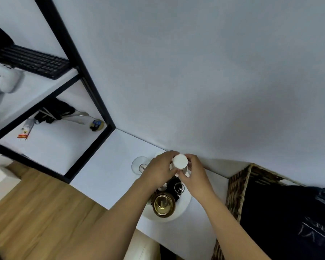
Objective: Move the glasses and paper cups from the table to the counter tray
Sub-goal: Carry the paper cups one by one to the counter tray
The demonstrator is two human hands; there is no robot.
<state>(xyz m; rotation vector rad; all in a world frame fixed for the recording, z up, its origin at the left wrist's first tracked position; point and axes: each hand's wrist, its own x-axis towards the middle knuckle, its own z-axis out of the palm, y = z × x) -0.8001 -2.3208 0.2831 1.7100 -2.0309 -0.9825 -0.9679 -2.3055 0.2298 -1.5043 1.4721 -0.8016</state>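
Both hands are gripping a white paper cup [180, 161] held upside down, left hand [160, 168] and right hand [193, 172] curling round it, above the round white tray [184, 207] on the counter [109, 166], a wine glass [139, 165] lying just left.

L hand [159, 168] & R hand [192, 172] together, fingers [184, 176] curled, gripping
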